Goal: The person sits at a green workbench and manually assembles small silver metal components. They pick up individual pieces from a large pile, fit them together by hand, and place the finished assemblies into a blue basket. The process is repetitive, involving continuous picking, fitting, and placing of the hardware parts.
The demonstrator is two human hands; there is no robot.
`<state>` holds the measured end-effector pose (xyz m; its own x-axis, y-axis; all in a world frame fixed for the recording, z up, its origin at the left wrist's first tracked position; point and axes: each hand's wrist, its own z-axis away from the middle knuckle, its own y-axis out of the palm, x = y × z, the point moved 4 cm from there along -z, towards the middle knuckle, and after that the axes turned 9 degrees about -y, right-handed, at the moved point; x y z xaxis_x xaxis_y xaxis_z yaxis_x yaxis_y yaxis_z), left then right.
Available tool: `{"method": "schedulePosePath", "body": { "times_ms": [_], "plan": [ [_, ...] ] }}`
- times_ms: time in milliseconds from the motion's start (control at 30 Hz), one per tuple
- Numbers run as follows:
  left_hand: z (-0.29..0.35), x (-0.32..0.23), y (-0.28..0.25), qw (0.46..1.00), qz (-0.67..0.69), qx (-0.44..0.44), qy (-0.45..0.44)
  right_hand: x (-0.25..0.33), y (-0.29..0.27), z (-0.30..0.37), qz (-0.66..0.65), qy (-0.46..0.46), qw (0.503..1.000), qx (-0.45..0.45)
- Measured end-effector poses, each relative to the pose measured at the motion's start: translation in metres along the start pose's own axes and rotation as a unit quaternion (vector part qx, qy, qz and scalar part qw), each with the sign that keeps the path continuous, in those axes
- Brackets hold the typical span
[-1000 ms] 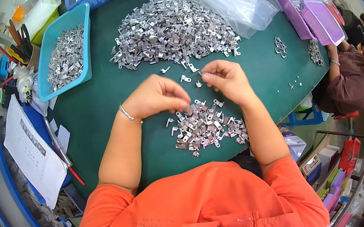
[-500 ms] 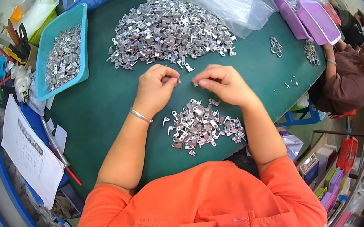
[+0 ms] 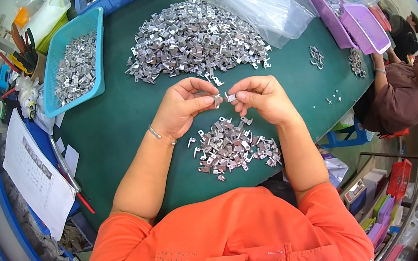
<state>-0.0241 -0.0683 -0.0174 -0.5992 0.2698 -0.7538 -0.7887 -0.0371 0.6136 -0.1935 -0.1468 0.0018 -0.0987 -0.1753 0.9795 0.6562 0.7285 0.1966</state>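
Observation:
Between thumb and fingers, my left hand pinches a small silvery metal bracket. My right hand grips a second bent metal bracket, close beside the first; whether the two touch I cannot tell. Beyond my hands rises a large heap of similar metal brackets, with a few strays at its near edge. A smaller pile of brackets lies on the green table between my forearms.
At the left stands a turquoise basket of brackets, near printed sheets. Clear plastic bags lie at the back. Purple baskets and metal rings are on the right, where another person sits.
My hands have come closer together and turned, bringing the two brackets side by side and into clearer sight. The piles look the same.

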Motion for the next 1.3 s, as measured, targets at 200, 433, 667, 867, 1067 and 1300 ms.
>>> {"method": "schedulePosePath", "body": {
  "times_ms": [200,433,667,867,1067,1300],
  "plan": [
    [0.006,-0.007,0.001,0.987,-0.089,0.13,0.028,0.022,0.005,0.001,0.083,-0.078,0.982,0.152],
    [0.006,-0.028,-0.021,0.802,-0.493,-0.304,0.144,-0.003,0.013,-0.03,0.505,-0.241,0.829,-0.025],
    [-0.001,-0.018,-0.02,0.797,-0.524,-0.275,0.122,-0.022,-0.013,-0.026,-0.045,0.051,0.997,-0.031],
    [0.002,-0.005,-0.013,0.98,-0.079,-0.184,-0.024,-0.013,-0.011,-0.019,-0.137,0.03,0.987,0.078],
    [0.014,-0.012,0.003,0.951,-0.254,0.12,-0.129,0.014,0.015,-0.033,0.345,-0.171,0.911,0.146],
    [0.005,-0.017,-0.001,0.854,-0.48,-0.159,0.121,0.003,0.022,-0.045,0.448,-0.246,0.847,0.144]
  ]
}}
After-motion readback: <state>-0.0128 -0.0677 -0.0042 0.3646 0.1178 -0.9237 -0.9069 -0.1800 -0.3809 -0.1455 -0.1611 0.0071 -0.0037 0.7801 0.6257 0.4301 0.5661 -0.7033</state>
